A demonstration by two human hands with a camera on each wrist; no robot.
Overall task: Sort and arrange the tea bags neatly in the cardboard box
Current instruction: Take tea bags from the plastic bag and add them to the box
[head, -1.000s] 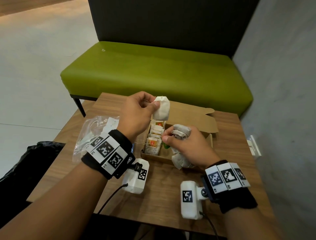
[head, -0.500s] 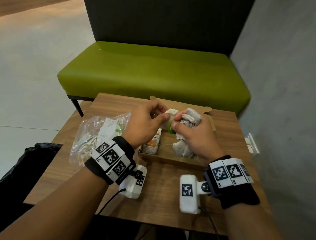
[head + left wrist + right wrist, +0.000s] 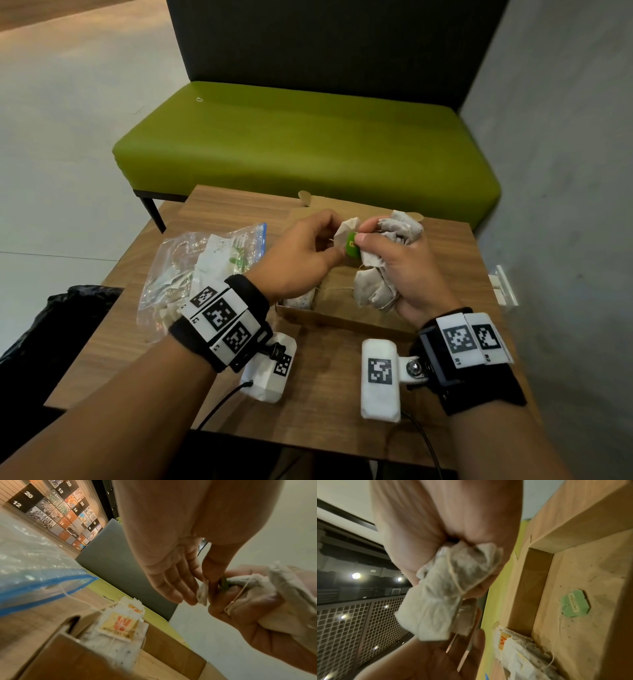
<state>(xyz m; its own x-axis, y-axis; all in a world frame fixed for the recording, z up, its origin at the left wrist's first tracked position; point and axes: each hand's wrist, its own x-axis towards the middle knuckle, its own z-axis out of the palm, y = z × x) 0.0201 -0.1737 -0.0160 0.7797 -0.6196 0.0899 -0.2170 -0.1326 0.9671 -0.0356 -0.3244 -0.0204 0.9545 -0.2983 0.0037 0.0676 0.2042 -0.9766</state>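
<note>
A bunch of grey tea bags (image 3: 383,260) is gripped in the right hand (image 3: 407,270), whose fingers (image 3: 373,240) are curled tightly round it; a string is seen wound over the bunch in the right wrist view (image 3: 453,577). A single tea bag (image 3: 346,231) with a green tag (image 3: 352,244) is pinched between the thumb and fingertips of the left hand (image 3: 301,257), the remaining fingers (image 3: 171,588) being held nearly straight and close together. The two hands are brought together so that their fingertips nearly touch at the green tag, above the cardboard box (image 3: 342,320).

The open box is set on the wooden desk (image 3: 329,387), directly beneath the hands. A row of tea bags with orange and yellow tags (image 3: 118,626) is stood on edge along its left side. A loose green tag (image 3: 575,604) is seen lying on the box floor to the right of that row. A clear zip bag (image 3: 202,263) with a blue seal is laid on the desk to the left of the box. A green bench (image 3: 308,144) is placed beyond the desk.
</note>
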